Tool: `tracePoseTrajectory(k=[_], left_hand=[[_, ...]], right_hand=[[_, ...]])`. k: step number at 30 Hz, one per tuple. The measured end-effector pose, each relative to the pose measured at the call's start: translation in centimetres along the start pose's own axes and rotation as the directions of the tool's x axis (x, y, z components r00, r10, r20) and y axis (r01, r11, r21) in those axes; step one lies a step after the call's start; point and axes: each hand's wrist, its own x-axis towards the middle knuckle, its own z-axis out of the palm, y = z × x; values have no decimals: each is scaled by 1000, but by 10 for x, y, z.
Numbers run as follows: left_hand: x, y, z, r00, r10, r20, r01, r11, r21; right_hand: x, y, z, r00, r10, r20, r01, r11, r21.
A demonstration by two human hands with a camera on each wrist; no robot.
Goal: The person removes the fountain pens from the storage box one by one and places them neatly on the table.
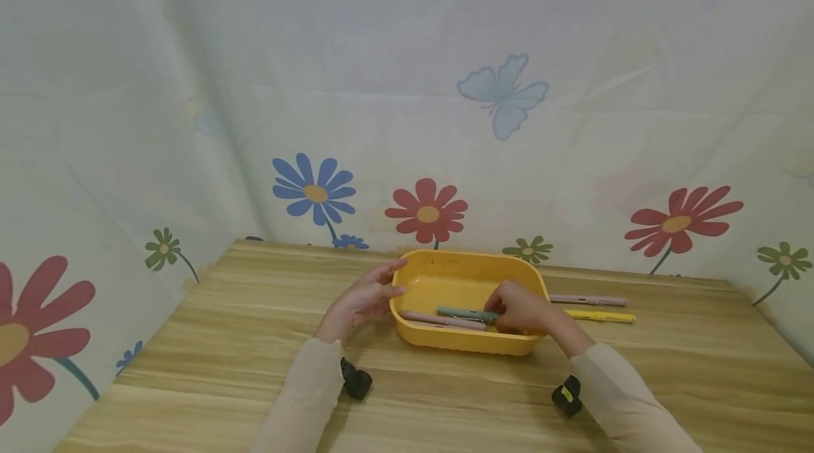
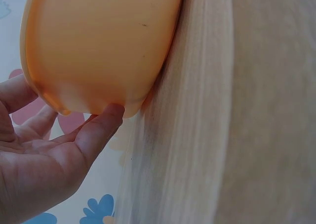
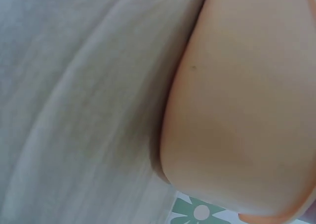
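A yellow plastic basket (image 1: 470, 345) stands on the table. My left hand (image 1: 364, 297) is at its left end, fingers spread, with fingertips against the outer wall and at the rim; in the left wrist view the left hand (image 2: 54, 150) touches the basket (image 2: 103, 46) from outside. Inside the basket, my right hand (image 1: 518, 308) reaches down at the right, its curled fingers pinching the end of a grey-green pen (image 1: 461, 312). A pink pen (image 1: 445, 321) lies in front of it along the near wall. In the right wrist view the basket's outer wall (image 3: 242, 100) hides most of the hand.
Right of the basket, another pink pen (image 1: 591, 300) and a yellow pen (image 1: 604, 316) lie on the wooden table (image 1: 445, 403). A floral curtain (image 1: 356, 85) hangs behind the table's back edge. Each wrist carries a black camera.
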Motion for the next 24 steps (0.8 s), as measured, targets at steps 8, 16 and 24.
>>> tracePoseTrajectory(k=[8, 16, 24], left_hand=[[0, 0, 1, 1000, 1, 0, -1, 1000, -9], [0, -1, 0, 1000, 11, 6, -11, 1000, 12], [-1, -1, 0, 1000, 4, 2, -4, 1000, 14]], right_hand=[[-2, 0, -5, 999, -20, -41, 19, 1000, -7], [-5, -1, -13, 996, -62, -68, 58, 997, -47], [-13, -2, -20, 992, -82, -98, 79, 996, -31]])
